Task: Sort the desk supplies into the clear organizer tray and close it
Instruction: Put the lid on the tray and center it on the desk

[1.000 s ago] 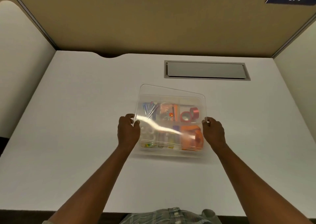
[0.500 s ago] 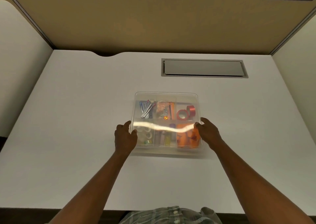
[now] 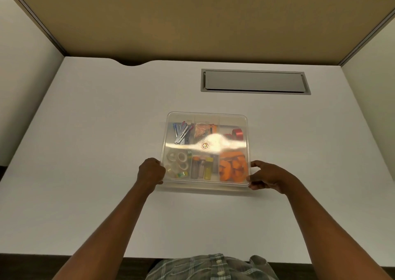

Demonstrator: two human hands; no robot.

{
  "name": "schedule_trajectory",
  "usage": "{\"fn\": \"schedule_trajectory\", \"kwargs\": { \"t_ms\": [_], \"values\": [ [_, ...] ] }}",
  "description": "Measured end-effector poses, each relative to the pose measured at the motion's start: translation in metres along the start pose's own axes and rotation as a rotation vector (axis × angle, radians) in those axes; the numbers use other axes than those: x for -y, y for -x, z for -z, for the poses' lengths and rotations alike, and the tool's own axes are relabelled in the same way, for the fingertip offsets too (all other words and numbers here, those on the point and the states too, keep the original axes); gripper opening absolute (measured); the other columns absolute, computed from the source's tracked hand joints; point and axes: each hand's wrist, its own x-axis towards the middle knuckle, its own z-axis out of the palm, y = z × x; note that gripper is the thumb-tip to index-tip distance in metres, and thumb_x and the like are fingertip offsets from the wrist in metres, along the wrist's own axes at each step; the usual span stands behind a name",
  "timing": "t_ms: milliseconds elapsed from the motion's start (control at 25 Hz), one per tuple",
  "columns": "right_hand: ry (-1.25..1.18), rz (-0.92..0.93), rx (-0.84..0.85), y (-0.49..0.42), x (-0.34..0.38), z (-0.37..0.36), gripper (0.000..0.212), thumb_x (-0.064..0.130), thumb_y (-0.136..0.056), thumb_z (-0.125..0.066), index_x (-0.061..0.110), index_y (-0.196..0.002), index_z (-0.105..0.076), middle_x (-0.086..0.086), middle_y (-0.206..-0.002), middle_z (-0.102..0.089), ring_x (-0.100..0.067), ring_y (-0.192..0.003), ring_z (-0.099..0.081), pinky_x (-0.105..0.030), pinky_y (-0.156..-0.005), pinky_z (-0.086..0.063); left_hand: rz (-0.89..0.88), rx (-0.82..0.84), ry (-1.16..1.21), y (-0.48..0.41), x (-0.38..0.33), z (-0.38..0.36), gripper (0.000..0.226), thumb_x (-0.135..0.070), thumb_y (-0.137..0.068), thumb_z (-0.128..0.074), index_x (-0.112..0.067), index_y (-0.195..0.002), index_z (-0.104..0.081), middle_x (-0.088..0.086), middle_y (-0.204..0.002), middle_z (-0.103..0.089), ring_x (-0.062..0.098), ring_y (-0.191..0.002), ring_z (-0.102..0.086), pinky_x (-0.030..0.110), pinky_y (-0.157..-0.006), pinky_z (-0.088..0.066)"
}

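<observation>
The clear organizer tray [image 3: 206,183] lies in the middle of the white desk with its clear lid [image 3: 233,119] flat on top. Through the lid I see metal clips [image 3: 181,132], red tape rolls [image 3: 236,134], white tape rolls [image 3: 178,162], small bottles [image 3: 202,168] and orange tape pieces [image 3: 233,169] in separate compartments. My left hand [image 3: 150,172] grips the tray's near left corner. My right hand [image 3: 267,176] grips the near right corner, fingers curled on the edge.
A grey recessed cable hatch [image 3: 255,82] sits in the desk behind the tray. Tan partition walls [image 3: 192,23] close off the back and sides. The desk's front edge [image 3: 85,255] runs just before my body.
The lid, held tilted above the tray a second ago, has come down flat onto it. Both hands have slid toward the near corners.
</observation>
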Motion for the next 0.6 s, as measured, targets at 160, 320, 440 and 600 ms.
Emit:
{"fn": "schedule_trajectory", "kwargs": {
  "t_ms": [160,320,440,600],
  "values": [
    [0.037,-0.016,-0.005,-0.002,0.002,0.0,0.053,-0.003,-0.083,-0.076,0.01,-0.13,-0.056,-0.025,-0.093,-0.074,-0.026,-0.072,-0.071,-0.036,-0.074,-0.064,0.026,0.018,0.012,-0.004,-0.001,0.0,0.023,-0.001,-0.085,-0.049,-0.003,-0.102,-0.065,0.016,-0.099,-0.068,0.03,-0.06,-0.069,0.033,-0.056,-0.06],
    [0.181,0.0,-0.09,-0.001,0.012,-0.004,0.057,0.023,-0.083,-0.081,0.017,-0.132,-0.053,-0.017,-0.104,-0.074,-0.024,-0.08,-0.072,-0.037,-0.076,-0.061,0.003,0.046,-0.101,-0.006,-0.008,-0.001,0.032,-0.009,-0.082,-0.057,-0.007,-0.114,-0.059,0.019,-0.112,-0.065,0.033,-0.084,-0.067,0.039,-0.07,-0.057],
    [0.438,0.203,-0.424,-0.012,0.021,-0.018,0.08,0.051,-0.087,-0.069,0.016,-0.151,-0.036,-0.016,-0.142,-0.054,-0.032,-0.126,-0.057,-0.044,-0.103,-0.048,-0.256,-0.093,-0.25,-0.013,-0.017,-0.011,0.068,-0.029,-0.087,-0.066,-0.008,-0.145,-0.038,0.021,-0.138,-0.046,0.04,-0.124,-0.051,0.046,-0.095,-0.047],
    [0.693,0.492,-0.638,-0.034,0.044,-0.045,0.085,0.056,-0.096,-0.05,0.012,-0.16,-0.014,-0.014,-0.168,-0.008,-0.036,-0.153,-0.017,-0.049,-0.119,-0.027,-0.626,-0.209,-0.465,-0.03,-0.049,-0.024,0.082,-0.047,-0.094,-0.055,-0.005,-0.156,-0.02,0.022,-0.162,-0.017,0.041,-0.147,-0.023,0.05,-0.115,-0.031]
  ]
}}
